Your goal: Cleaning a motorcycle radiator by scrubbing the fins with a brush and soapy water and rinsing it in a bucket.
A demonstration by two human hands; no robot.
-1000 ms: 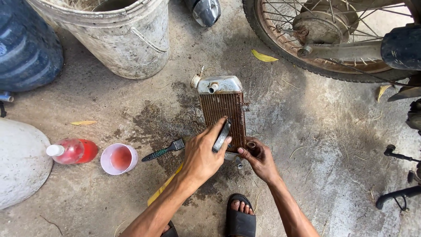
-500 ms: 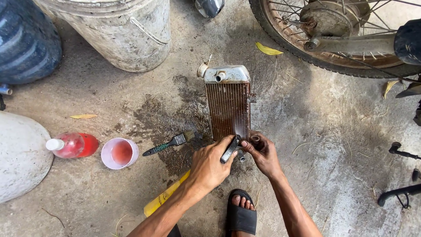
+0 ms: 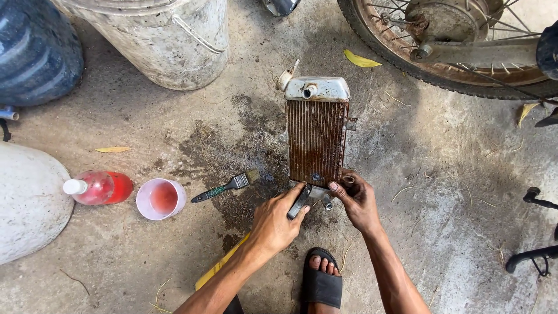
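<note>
Stained concrete floor [image 3: 442,192] carries a rusty radiator [image 3: 317,136] lying flat near its middle, below a motorcycle wheel [image 3: 459,52] cut off by the top edge. The left hand [image 3: 278,221] is curled around a dark tool [image 3: 300,201] at the radiator's near end. The right hand [image 3: 359,200] pinches a fitting there, its fingertips partly hidden. A paintbrush [image 3: 224,187] lies just left.
</note>
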